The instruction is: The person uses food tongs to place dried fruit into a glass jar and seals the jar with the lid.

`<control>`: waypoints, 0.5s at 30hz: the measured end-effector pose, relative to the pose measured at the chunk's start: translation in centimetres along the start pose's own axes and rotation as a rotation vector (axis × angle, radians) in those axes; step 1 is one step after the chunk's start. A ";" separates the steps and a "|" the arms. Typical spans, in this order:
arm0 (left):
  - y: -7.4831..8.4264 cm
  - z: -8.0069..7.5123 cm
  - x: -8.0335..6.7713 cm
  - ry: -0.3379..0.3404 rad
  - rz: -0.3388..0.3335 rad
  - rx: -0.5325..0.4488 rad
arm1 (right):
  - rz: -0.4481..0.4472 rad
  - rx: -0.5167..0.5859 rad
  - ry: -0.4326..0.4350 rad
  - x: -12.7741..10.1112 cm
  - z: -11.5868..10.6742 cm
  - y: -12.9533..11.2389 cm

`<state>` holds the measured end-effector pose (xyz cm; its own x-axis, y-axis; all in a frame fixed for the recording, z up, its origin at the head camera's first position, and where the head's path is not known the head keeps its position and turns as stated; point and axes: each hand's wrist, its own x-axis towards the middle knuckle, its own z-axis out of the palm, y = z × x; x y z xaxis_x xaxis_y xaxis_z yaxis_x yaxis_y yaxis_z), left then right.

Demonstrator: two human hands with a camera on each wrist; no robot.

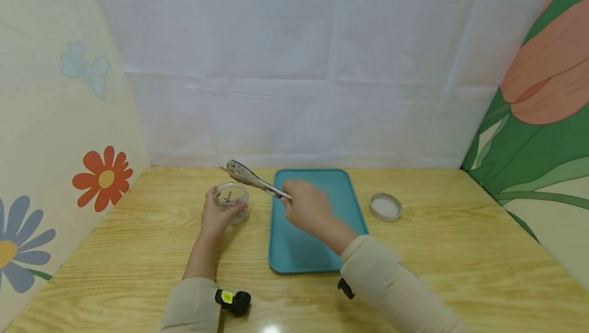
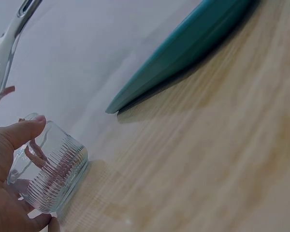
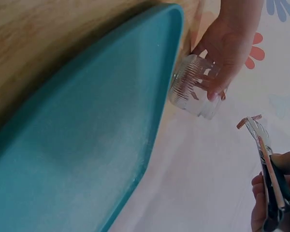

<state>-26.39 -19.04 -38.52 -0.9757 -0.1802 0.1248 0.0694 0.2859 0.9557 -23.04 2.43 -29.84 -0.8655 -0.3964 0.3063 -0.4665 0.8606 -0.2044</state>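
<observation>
My left hand (image 1: 220, 215) grips a ribbed clear glass jar (image 2: 58, 169) by its side, thumb near the rim. Inside the jar lie reddish-brown strips (image 2: 36, 153), some reaching up toward its open mouth. My right hand (image 1: 309, 206) holds metal tongs (image 1: 250, 175) by the handle end, above the teal tray. The tongs' head hangs over the jar, a little apart from it. A small reddish strip (image 3: 242, 123) sticks out from between the tong tips, seen in both wrist views. What the strips are made of is unclear.
A teal tray (image 1: 294, 251) lies on the wooden table (image 1: 138, 251), right of the jar. Farther right rests a round lid (image 1: 385, 206) with a pale inside. A white cloth (image 1: 294, 92) hangs behind the table, and flower-painted panels (image 1: 46, 118) stand at both sides.
</observation>
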 end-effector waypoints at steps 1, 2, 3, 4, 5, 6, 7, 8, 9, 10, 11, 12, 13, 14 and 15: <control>0.0 0.0 0.0 -0.005 -0.002 -0.018 | -0.003 0.009 -0.002 -0.1 0.2 -0.1; 0.0 0.0 0.0 -0.011 -0.004 -0.037 | -0.008 0.012 -0.001 -0.1 0.4 -0.1; 0.1 0.0 0.0 -0.017 -0.007 -0.058 | -0.011 0.017 -0.001 -0.1 0.5 -0.1; 0.1 0.0 -0.1 -0.024 -0.008 -0.075 | -0.014 0.019 -0.002 -0.2 0.7 -0.1; 0.1 0.0 -0.1 -0.030 -0.009 -0.093 | -0.015 0.021 -0.005 -0.2 0.8 -0.2; 0.1 0.0 -0.1 -0.035 -0.010 -0.108 | -0.014 0.025 -0.010 -0.3 0.9 -0.2; 0.1 0.1 -0.1 -0.037 -0.010 -0.116 | -0.013 0.026 -0.017 -0.3 1.1 -0.2; 0.1 0.1 -0.1 -0.034 -0.009 -0.112 | -0.012 0.025 -0.023 -0.3 1.2 -0.2; 0.1 0.1 -0.2 -0.032 -0.007 -0.109 | -0.008 0.024 -0.029 -0.4 1.3 -0.3; 0.1 0.1 -0.2 -0.028 -0.007 -0.105 | -0.006 0.024 -0.036 -0.4 1.4 -0.3; 0.1 0.1 -0.2 -0.026 -0.005 -0.101 | -0.003 0.024 -0.041 -0.4 1.5 -0.4; 0.1 0.1 -0.2 -0.025 -0.005 -0.097 | 0.000 0.025 -0.045 -0.5 1.6 -0.4; 0.1 0.1 -0.2 -0.025 -0.006 -0.097 | 0.003 0.024 -0.047 -0.5 1.6 -0.4; 0.1 0.1 -0.2 -0.026 -0.006 -0.105 | 0.005 0.025 -0.045 -0.5 1.7 -0.4; 0.1 0.1 -0.2 -0.027 -0.005 -0.109 | 0.006 0.026 -0.044 -0.5 1.8 -0.4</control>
<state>-26.17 -18.89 -38.47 -0.9813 -0.1554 0.1138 0.0851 0.1805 0.9799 -22.71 1.67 -31.57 -0.8752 -0.4051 0.2642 -0.4653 0.8545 -0.2309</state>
